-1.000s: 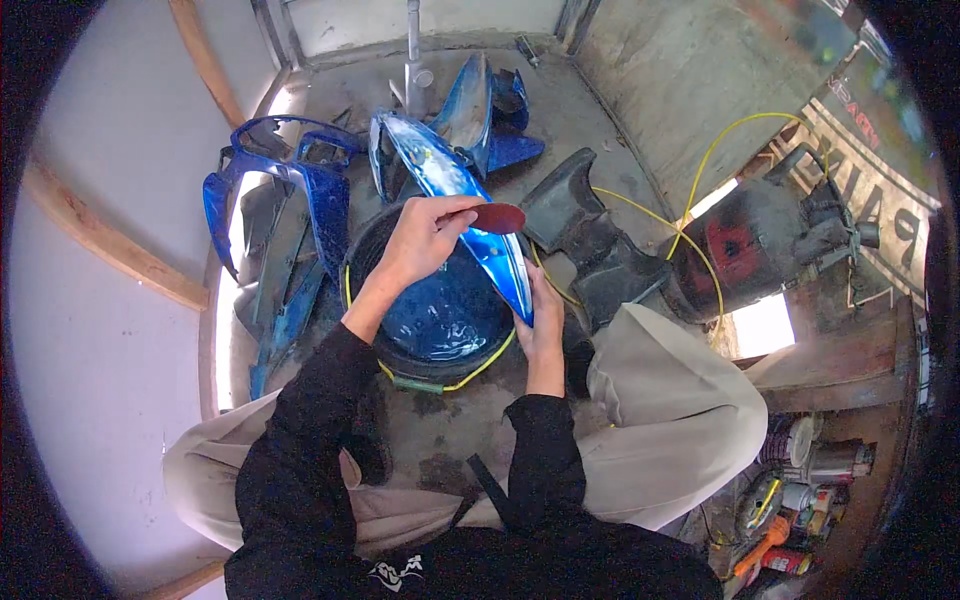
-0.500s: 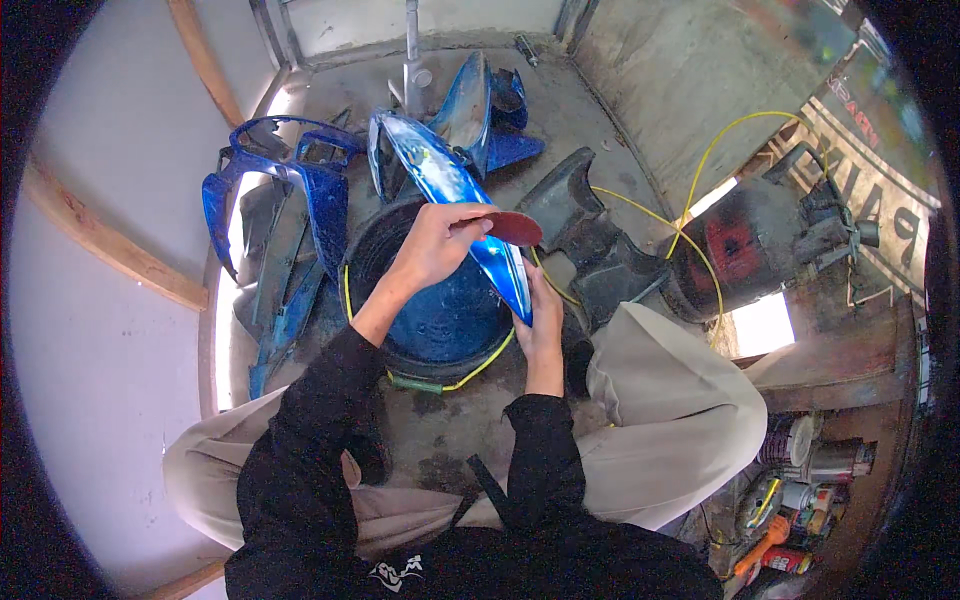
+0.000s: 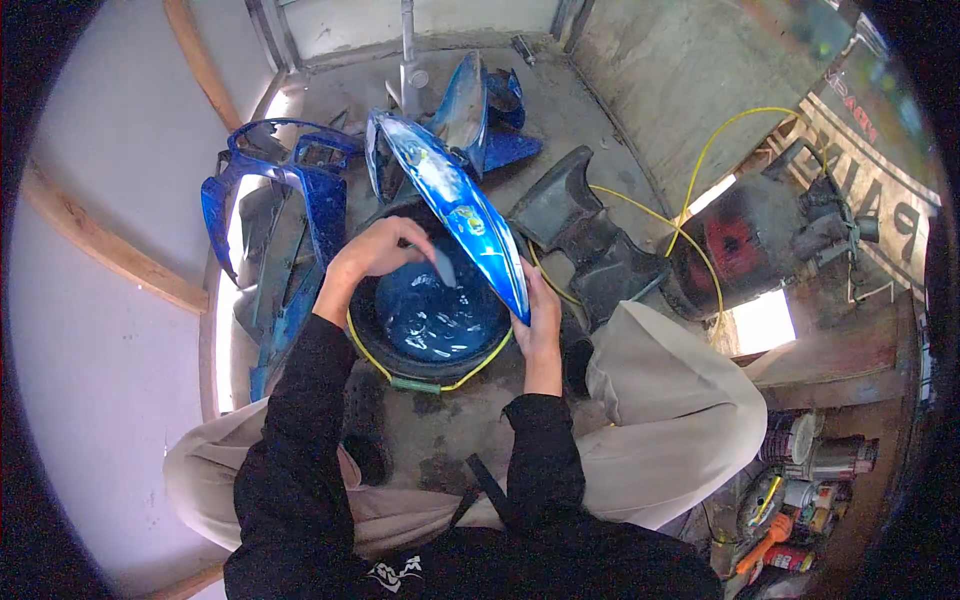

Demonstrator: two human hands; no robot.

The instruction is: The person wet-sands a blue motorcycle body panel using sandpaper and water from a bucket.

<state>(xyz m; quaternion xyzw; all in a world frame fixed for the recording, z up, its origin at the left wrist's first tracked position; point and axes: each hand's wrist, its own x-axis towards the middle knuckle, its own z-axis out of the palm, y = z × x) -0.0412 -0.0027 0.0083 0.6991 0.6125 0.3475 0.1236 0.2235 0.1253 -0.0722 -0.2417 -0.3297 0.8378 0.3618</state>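
In the head view my right hand [image 3: 540, 310] grips the lower end of a long blue body panel [image 3: 475, 235], worn and pale in patches, held at a slant over the right part of a dark bucket [image 3: 390, 362]. My left hand [image 3: 385, 245] is closed at the fingertips on a thin pale piece [image 3: 445, 268], left of the panel, above the blue-looking water [image 3: 430, 315] inside the bucket. Whether this piece is the back of the red disc seen earlier, I cannot tell. The bucket has a yellow handle with a green grip [image 3: 415, 383].
Blue body panels [image 3: 325, 195] lie left and behind [image 3: 510, 150], with dark molded parts [image 3: 600, 270] at right. A grimy tank [image 3: 715, 250] with yellow hose [image 3: 720, 310] stands further right. My crossed legs flank the bucket; cans and tools [image 3: 800, 480] sit lower right beside a wooden board.
My left hand has moved left and down off the panel, to over the water; the red face of the disc no longer shows. My right hand and the panel are almost unmoved.
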